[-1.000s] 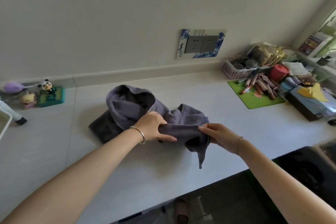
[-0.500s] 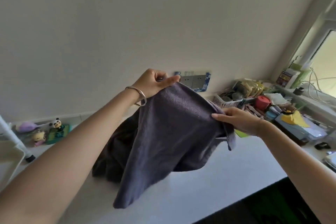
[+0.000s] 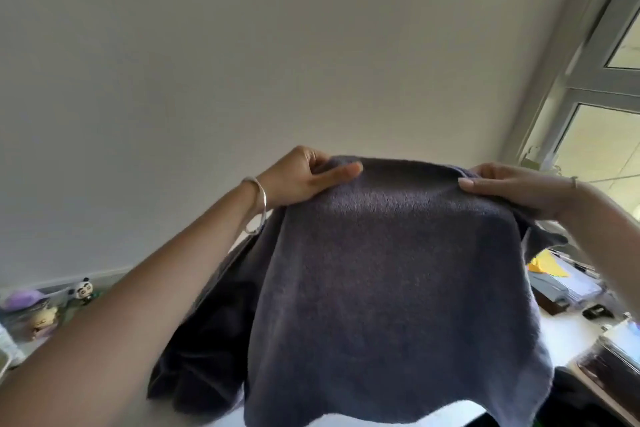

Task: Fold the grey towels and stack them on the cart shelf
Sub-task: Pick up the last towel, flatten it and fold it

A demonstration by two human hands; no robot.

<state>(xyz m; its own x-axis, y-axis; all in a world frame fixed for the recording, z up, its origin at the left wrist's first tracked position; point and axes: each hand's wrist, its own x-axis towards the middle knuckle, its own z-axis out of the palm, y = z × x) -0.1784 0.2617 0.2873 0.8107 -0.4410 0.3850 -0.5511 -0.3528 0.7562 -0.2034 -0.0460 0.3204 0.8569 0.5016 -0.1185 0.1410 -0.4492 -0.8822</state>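
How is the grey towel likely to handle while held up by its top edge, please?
Probably floppy: the towel hangs limp from the left hand and right hand. Likely light, since thumb-and-finger pinches carry it. Its fuzzy pile probably resists slipping.

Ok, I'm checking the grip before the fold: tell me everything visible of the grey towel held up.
The grey towel is soft terry-looking cloth, purplish dark grey. It hangs before the wall, top edge stretched between the left hand and right hand, each pinching it, thumb in front. Its lower edge hangs loose and wavy. Darker cloth bunches behind, lower left.
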